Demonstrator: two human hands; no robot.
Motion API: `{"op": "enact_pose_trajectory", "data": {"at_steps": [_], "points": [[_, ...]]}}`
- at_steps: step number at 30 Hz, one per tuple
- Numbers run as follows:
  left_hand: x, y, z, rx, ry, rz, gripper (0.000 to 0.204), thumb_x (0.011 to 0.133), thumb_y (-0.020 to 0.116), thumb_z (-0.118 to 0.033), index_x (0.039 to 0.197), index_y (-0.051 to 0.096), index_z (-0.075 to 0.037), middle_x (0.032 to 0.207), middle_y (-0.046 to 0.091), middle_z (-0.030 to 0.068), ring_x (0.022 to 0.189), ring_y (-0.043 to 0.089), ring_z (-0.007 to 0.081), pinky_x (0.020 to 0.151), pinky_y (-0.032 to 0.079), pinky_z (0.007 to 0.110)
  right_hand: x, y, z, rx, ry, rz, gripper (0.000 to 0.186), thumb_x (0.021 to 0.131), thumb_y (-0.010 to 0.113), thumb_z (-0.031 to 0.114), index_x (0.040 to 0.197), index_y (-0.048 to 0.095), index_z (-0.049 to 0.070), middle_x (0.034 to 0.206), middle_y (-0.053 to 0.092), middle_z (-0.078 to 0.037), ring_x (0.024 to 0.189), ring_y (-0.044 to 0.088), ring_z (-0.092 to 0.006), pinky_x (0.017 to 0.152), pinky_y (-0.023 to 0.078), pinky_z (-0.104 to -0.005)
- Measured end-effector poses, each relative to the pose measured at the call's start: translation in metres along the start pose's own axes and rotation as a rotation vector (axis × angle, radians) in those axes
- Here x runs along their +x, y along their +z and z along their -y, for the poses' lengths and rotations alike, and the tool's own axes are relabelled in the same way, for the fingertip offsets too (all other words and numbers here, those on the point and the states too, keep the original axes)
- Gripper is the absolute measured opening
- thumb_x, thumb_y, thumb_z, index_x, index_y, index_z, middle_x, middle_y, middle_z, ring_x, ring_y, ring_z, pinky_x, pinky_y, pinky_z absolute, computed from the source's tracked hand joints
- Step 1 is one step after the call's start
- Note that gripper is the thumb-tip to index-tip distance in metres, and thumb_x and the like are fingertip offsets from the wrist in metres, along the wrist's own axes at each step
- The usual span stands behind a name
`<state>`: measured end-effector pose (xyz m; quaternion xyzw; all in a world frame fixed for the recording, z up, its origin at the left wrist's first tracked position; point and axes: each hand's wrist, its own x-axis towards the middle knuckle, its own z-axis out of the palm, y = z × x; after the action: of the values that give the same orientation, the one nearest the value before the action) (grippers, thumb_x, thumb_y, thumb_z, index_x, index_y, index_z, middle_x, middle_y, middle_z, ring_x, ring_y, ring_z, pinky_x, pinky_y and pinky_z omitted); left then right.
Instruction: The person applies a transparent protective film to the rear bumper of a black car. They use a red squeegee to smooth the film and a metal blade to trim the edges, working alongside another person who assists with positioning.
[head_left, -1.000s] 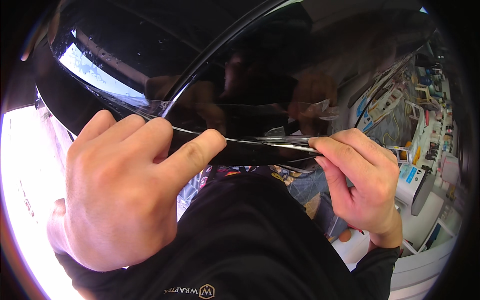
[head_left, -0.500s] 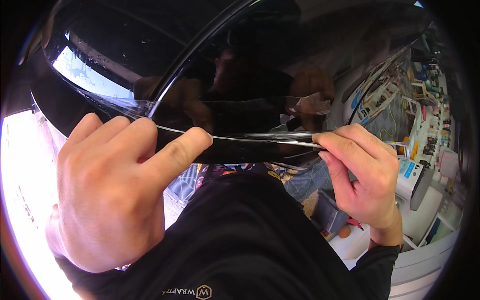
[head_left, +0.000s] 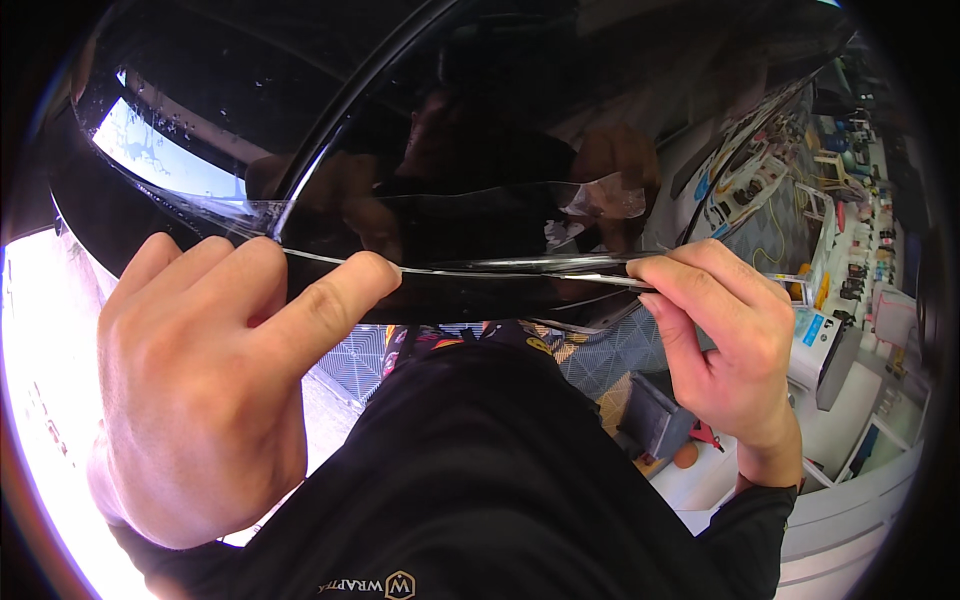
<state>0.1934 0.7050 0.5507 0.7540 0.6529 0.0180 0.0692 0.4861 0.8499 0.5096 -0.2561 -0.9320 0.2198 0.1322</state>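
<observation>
Glossy black curved bodywork [head_left: 500, 130] of what looks like a vehicle stretches across the far half of the view. Along its near edge runs a thin sheet of clear film [head_left: 560, 265], its border showing as a bright line. My right hand [head_left: 735, 335] pinches the right end of that film between thumb and fingers, drawn out as a narrow strip. My left hand [head_left: 210, 370] rests at the left on the same edge, index finger stretched along it, the other fingers bent over the bodywork. Its thumb is hidden.
A grey bin [head_left: 655, 415] stands on the tiled floor [head_left: 615, 350] below my right hand. Farther right are a white boxy machine [head_left: 820, 345], shelving with many small items and a yellow cable [head_left: 775, 235]. My black-clad body is close to the panel's near edge.
The bodywork and my left hand have shifted slightly left in view. My right hand keeps its pinch on the film, nearly in the same place.
</observation>
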Motion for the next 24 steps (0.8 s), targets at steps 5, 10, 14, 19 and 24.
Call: {"op": "enact_pose_trajectory", "data": {"at_steps": [5, 10, 14, 19, 24], "points": [[0.000, 0.000, -0.001, -0.001, -0.013, -0.001, 0.055, 0.075, 0.062, 0.015, 0.120, 0.082, -0.010, 0.069, 0.042, 0.0065, 0.065, 0.038, 0.0243, 0.066, 0.026, 0.042, -0.003, -0.002, -0.004, -0.012, -0.013, -0.016, 0.025, 0.082, 0.078, -0.010, 0.106, 0.077, -0.002, 0.090, 0.071, -0.012, 0.072, 0.070, -0.0285, 0.063, 0.054, -0.0352], [0.001, 0.000, -0.002, 0.000, -0.010, 0.003, 0.053, 0.076, 0.062, 0.014, 0.119, 0.082, -0.009, 0.070, 0.042, 0.0068, 0.065, 0.039, 0.0249, 0.067, 0.027, 0.042, -0.006, -0.004, -0.009, -0.040, -0.026, -0.013, 0.025, 0.082, 0.078, -0.010, 0.105, 0.077, -0.002, 0.090, 0.071, -0.012, 0.073, 0.070, -0.0285, 0.063, 0.054, -0.0353], [0.001, 0.002, -0.003, 0.029, -0.011, 0.002, 0.054, 0.076, 0.061, 0.014, 0.121, 0.081, -0.010, 0.071, 0.042, 0.0069, 0.065, 0.039, 0.0248, 0.067, 0.027, 0.043, -0.008, -0.004, -0.013, -0.018, -0.022, -0.008, 0.026, 0.082, 0.075, -0.013, 0.106, 0.077, -0.003, 0.091, 0.071, -0.013, 0.072, 0.069, -0.0272, 0.065, 0.053, -0.0335], [0.000, 0.004, -0.006, -0.005, -0.029, -0.012, 0.054, 0.079, 0.060, 0.016, 0.121, 0.081, -0.009, 0.071, 0.042, 0.0078, 0.066, 0.040, 0.0252, 0.067, 0.027, 0.043, -0.010, -0.004, -0.019, -0.029, -0.043, -0.011, 0.027, 0.082, 0.075, -0.013, 0.107, 0.077, -0.003, 0.092, 0.071, -0.012, 0.072, 0.069, -0.0266, 0.064, 0.053, -0.0334], [0.001, 0.003, -0.008, -0.003, -0.040, 0.003, 0.055, 0.077, 0.058, 0.017, 0.120, 0.081, -0.008, 0.072, 0.042, 0.0089, 0.067, 0.040, 0.0261, 0.068, 0.028, 0.043, -0.011, -0.005, -0.023, -0.029, -0.048, -0.010, 0.027, 0.082, 0.075, -0.013, 0.106, 0.077, -0.003, 0.091, 0.071, -0.012, 0.071, 0.069, -0.0260, 0.063, 0.053, -0.0332]]}}
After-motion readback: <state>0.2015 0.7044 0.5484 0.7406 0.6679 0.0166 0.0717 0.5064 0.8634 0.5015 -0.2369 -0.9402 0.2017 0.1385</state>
